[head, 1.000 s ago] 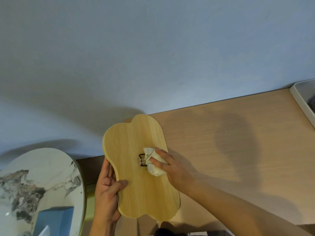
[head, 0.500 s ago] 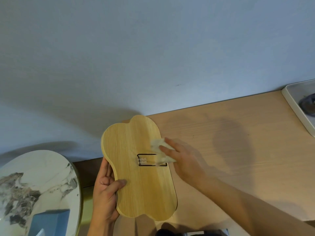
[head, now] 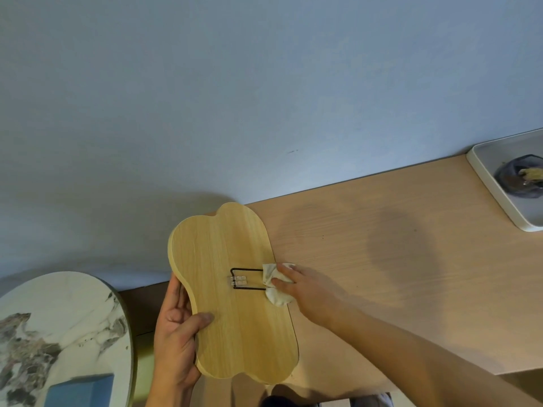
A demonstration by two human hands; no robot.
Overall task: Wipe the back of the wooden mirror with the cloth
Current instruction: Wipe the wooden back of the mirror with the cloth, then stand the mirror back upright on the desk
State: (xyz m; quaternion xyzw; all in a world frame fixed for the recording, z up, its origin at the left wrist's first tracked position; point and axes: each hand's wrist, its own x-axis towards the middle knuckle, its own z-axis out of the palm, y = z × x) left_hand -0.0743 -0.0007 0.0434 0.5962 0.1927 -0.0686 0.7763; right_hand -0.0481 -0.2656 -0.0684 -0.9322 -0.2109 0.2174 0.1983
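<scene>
The left hand [head: 176, 336] is gripping the wooden mirror [head: 232, 292]; the right hand [head: 308, 286] is pinching the cloth [head: 274, 284] closed. Work gently around the wire stand [head: 246, 279].

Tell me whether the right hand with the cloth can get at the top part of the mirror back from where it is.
Probably yes. The right hand presses the cloth at the mirror back's right edge, and the wood above looks bare.
</scene>
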